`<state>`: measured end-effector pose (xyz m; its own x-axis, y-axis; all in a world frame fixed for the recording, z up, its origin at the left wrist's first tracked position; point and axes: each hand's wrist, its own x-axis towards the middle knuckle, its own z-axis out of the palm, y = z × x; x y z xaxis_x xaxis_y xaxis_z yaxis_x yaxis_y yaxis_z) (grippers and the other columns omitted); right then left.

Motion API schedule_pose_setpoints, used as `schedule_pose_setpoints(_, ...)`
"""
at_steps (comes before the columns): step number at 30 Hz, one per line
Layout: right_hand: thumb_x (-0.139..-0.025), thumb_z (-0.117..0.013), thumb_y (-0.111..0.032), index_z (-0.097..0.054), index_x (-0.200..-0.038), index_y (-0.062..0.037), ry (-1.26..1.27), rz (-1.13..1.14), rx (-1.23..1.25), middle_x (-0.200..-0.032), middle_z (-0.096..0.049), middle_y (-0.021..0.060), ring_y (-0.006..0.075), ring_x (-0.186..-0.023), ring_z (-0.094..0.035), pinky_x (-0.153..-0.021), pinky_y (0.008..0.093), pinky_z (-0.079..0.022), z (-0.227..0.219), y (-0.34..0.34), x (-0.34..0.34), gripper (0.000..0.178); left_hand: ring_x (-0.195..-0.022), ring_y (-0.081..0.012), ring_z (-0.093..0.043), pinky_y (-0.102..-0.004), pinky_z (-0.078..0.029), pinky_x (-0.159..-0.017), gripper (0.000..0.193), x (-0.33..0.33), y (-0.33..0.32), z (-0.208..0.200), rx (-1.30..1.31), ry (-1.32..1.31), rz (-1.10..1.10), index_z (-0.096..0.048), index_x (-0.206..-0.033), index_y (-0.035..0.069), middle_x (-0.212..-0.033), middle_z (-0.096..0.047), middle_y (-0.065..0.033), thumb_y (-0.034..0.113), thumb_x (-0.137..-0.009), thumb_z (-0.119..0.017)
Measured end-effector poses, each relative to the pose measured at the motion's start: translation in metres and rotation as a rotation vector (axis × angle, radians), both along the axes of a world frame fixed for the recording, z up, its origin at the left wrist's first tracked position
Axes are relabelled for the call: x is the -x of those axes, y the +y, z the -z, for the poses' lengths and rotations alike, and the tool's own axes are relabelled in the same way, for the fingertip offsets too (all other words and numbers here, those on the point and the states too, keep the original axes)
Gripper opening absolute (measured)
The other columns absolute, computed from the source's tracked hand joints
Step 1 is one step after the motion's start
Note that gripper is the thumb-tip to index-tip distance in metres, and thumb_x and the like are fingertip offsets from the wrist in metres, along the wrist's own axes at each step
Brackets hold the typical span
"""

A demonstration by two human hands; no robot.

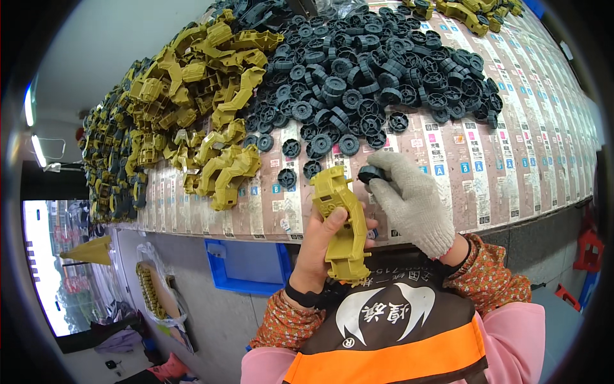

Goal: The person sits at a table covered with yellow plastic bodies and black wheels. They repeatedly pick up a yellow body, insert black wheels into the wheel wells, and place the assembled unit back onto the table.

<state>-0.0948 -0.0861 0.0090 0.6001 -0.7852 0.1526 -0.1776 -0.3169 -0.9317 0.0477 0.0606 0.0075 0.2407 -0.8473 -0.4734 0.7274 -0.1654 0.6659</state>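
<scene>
My left hand point(318, 246) is bare and closed around a yellow plastic toy vehicle chassis point(346, 233), held upright in front of my apron at the table's near edge. To its right, my right hand point(412, 201) wears a pale knitted glove and pinches a small dark toy wheel point(371, 173) between thumb and fingers. The wheel is beside the chassis's upper end, apart from it. Just beyond the chassis, a few loose wheels point(288, 178) lie on the table. Part of the held wheel is hidden by the glove.
A large heap of dark wheels point(368, 70) covers the table's middle. Yellow chassis point(220, 83) are piled left of it, with chassis bearing dark parts point(115, 147) at far left. More yellow pieces point(470, 13) lie at the far side. A blue bin point(246, 285) is below the table's near edge.
</scene>
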Motion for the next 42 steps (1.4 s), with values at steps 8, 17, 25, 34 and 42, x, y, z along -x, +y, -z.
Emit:
schedule_pose_setpoints(8, -0.098, -0.067, -0.006, -0.064, -0.136, -0.0006, 0.002, -0.059, -0.121, -0.112, -0.074, 0.0202, 0.0279, -0.099, -0.075, -0.086, 0.0375, -0.059, -0.004, 0.004, 0.001, 0.038, -0.107, -0.0263, -0.072, -0.044, -0.069, -0.08, 0.063, 0.01, -0.005, 0.013, -0.001, -0.065, 0.034, -0.034, -0.154, 0.014, -0.13, -0.061, -0.0102, 0.024, -0.105, -0.072)
schedule_pose_setpoints(17, -0.094, -0.063, -0.001, -0.063, -0.135, 0.0012, 0.12, -0.134, 0.026, -0.109, -0.074, 0.025, 0.04, -0.098, -0.076, -0.082, 0.0422, -0.06, -0.007, 0.009, 0.011, 0.04, -0.126, -0.0178, -0.058, -0.0339, -0.049, -0.107, 0.064, 0.01, -0.006, 0.025, 0.051, -0.568, 0.128, -0.03, -0.153, 0.005, -0.136, -0.058, -0.0098, 0.018, -0.106, -0.071)
schedule_pose_setpoints(25, -0.087, -0.061, -0.002, -0.066, -0.116, 0.0011, 0.237, -0.216, 0.096, -0.087, -0.069, 0.0259, 0.0466, -0.082, -0.071, -0.071, 0.0504, -0.055, -0.015, -0.004, 0.017, 0.03, -0.129, -0.0182, -0.056, -0.0346, -0.046, -0.11, 0.068, 0.009, -0.006, 0.018, 0.108, -0.595, 0.283, -0.024, -0.154, 0.002, -0.141, -0.053, -0.0126, 0.018, -0.106, -0.069)
schedule_pose_setpoints(34, -0.09, -0.066, -0.015, -0.069, -0.109, -0.007, 0.266, -0.26, 0.3, -0.085, -0.071, 0.0204, 0.0423, -0.082, -0.072, -0.074, 0.0525, -0.058, -0.012, -0.058, -0.014, 0.021, -0.111, -0.024, -0.071, -0.0368, -0.064, -0.086, 0.058, -0.001, -0.008, 0.02, -0.021, -0.194, 0.167, -0.038, -0.148, 0.006, -0.125, -0.064, -0.0116, 0.022, -0.104, -0.073)
schedule_pose_setpoints(42, -0.087, -0.073, -0.009, -0.067, -0.113, -0.0066, 0.568, -0.134, 0.826, -0.101, -0.063, 0.0165, 0.0383, -0.098, -0.068, -0.082, 0.0491, -0.056, -0.011, -0.088, -0.048, 0.027, -0.096, -0.0262, -0.075, -0.0404, -0.067, -0.073, 0.045, -0.018, 0.0, 0.003, 0.051, -0.045, -0.119, -0.052, -0.137, 0.007, -0.117, -0.068, -0.0138, 0.031, -0.104, -0.072)
